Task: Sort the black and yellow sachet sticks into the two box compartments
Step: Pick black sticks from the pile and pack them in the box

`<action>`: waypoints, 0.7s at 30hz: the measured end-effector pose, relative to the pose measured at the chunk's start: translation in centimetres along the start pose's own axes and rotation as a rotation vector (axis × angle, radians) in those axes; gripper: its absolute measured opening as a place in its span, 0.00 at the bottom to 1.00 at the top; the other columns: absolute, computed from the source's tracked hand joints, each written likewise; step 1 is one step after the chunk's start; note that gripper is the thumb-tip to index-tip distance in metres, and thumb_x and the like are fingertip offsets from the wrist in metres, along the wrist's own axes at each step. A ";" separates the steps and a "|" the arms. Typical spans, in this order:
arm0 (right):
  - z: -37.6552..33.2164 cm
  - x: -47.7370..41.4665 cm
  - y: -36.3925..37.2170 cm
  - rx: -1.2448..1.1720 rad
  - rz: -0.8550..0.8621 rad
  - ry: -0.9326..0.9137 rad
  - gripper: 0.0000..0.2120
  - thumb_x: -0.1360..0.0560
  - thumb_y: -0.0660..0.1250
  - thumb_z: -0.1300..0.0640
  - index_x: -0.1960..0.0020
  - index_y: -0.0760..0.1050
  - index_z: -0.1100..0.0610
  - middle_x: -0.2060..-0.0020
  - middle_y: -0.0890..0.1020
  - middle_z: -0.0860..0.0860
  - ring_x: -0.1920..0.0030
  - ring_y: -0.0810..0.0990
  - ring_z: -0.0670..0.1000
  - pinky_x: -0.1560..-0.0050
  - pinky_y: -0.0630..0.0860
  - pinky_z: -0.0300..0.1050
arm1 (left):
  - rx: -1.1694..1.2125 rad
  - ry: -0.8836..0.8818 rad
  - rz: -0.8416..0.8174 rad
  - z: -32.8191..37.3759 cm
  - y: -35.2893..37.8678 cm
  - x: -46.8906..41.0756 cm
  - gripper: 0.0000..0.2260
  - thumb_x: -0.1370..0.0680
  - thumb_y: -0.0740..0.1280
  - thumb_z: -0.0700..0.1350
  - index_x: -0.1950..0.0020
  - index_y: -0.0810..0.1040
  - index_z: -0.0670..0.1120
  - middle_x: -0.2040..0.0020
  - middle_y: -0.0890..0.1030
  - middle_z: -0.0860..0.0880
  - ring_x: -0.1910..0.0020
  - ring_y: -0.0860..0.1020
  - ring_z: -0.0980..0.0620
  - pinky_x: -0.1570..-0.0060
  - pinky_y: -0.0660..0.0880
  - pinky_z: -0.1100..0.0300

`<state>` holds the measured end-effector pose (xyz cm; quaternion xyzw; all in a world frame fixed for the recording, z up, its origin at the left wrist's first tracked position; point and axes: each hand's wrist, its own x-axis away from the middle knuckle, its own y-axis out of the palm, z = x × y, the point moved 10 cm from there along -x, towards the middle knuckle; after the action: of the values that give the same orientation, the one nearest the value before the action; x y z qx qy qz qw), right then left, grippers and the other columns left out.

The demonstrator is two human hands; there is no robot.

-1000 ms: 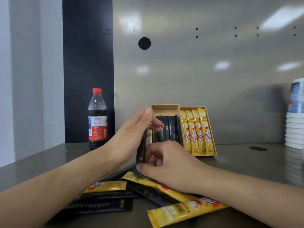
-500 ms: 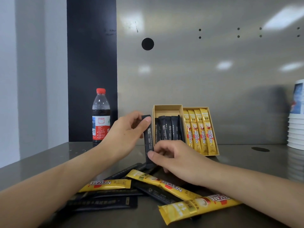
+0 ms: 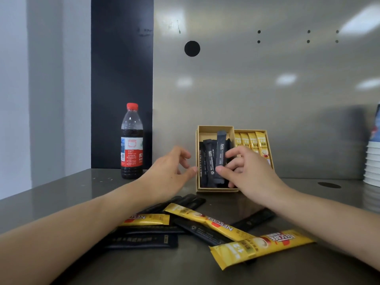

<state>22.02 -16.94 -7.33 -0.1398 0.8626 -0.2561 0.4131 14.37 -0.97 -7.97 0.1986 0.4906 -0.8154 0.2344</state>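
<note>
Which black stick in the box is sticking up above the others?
The black stick pinched by the right hand, in the left compartment; its top end rises above its lower neighbours.

Evenly lit from overhead, with soft glare patches on the steel back panel [image 3: 267, 95], wide-angle bending at edges, slight softness up close

A tan cardboard box [image 3: 214, 128] holds black sticks [image 3: 207, 161] upright in its left compartment and yellow sticks [image 3: 251, 142] in its right. One raised black stick [image 3: 221, 153] stands taller among them, pinched by the right hand [image 3: 250, 173]. In front of the box, loose yellow sachets [image 3: 205, 220] and black sachets [image 3: 141, 241] lie overlapping on the desk [image 3: 61, 202].
</note>
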 end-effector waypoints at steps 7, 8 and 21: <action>-1.3 -0.2 -0.1 0.130 0.060 -0.117 0.10 0.24 0.71 0.47 0.48 0.71 0.46 0.64 0.85 0.43 0.64 0.79 0.37 0.51 0.81 0.49 | -0.020 -0.010 -0.114 -0.1 1.6 0.0 0.27 0.20 0.64 0.59 0.24 0.61 0.52 0.34 0.75 0.54 0.45 0.77 0.57 0.46 0.75 0.61; -1.5 -0.2 0.1 0.155 0.060 -0.134 0.09 0.24 0.71 0.47 0.48 0.72 0.45 0.64 0.85 0.42 0.64 0.79 0.37 0.51 0.81 0.49 | -0.022 -0.010 -0.123 -0.1 1.7 0.0 0.28 0.20 0.64 0.59 0.23 0.60 0.52 0.33 0.75 0.54 0.44 0.77 0.57 0.44 0.75 0.60; -1.6 -0.8 1.9 0.377 0.015 -0.227 0.11 0.24 0.69 0.41 0.45 0.78 0.45 0.60 0.82 0.39 0.66 0.75 0.35 0.61 0.76 0.35 | -0.004 -0.033 -0.239 -0.7 3.7 -0.3 0.33 0.20 0.65 0.58 0.20 0.54 0.51 0.31 0.76 0.52 0.40 0.77 0.56 0.39 0.74 0.59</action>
<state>21.19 -14.50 -7.07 -0.0818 0.7485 -0.3924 0.5282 16.81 -1.78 -10.78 0.1248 0.5085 -0.8398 0.1437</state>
